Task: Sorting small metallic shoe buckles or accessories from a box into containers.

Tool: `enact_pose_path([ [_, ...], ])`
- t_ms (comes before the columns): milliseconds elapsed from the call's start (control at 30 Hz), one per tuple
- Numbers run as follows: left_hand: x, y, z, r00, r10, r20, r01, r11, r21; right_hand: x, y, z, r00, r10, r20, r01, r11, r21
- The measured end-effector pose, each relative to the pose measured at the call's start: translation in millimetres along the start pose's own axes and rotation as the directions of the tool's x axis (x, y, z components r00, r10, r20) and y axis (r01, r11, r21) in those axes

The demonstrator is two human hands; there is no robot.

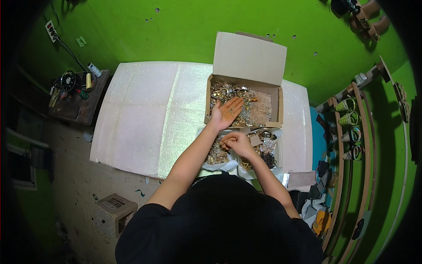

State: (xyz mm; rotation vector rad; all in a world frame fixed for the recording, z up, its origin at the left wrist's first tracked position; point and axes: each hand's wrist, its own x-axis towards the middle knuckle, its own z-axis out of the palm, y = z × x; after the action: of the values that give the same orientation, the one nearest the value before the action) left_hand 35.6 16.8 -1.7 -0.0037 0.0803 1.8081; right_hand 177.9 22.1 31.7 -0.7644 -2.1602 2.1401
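Observation:
My left hand [227, 113] lies palm up with its fingers stretched out, over the near part of an open cardboard box [280, 108]. A few tiny shiny pieces seem to rest on the palm. Inside the box is a heap of small gold and silver metal bits [228, 91], partly hidden by that hand. Nearer to me, my right hand [238, 143] is closed, fingertips pinched together above a tray of small beads or metal pieces [215, 154]. What the pinch holds, if anything, is too small to make out. Beside it stands a second tray of mixed trinkets [268, 149].
The box's lid [248, 57] stands raised against the green wall. Both trays sit on a pale glittery table [136, 114]. At the right is a wooden rack [338, 167] with sandals; a small table [83, 103] with thread spools stands left, a wooden stool [115, 207] below.

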Motion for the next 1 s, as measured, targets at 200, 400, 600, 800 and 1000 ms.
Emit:
enact_pose_path([
  [200,-1,1,-2,1.0,0.009,0.017,-0.009,1.0,0.007,-12,-2,13,0.984,-0.131,0.118,0.172,0.864,-0.473],
  [400,-2,0,2,1.0,0.014,-0.011,-0.013,0.999,0.05,-1,-33,-3,0.897,-0.442,0.021,0.355,0.691,-0.629],
  [600,-2,0,3,0.999,-0.024,0.032,0.02,0.993,0.118,33,-47,-37,0.765,-0.627,-0.146,0.203,0.45,-0.87],
  [800,3,3,-15,0.998,-0.063,0.015,0.061,0.987,0.148,44,-48,-47,0.794,-0.607,0.035,0.28,0.314,-0.907],
  [1000,3,2,-18,0.963,-0.113,0.246,0.118,0.993,-0.008,58,-45,-57,0.783,-0.609,0.126,0.333,0.24,-0.912],
])
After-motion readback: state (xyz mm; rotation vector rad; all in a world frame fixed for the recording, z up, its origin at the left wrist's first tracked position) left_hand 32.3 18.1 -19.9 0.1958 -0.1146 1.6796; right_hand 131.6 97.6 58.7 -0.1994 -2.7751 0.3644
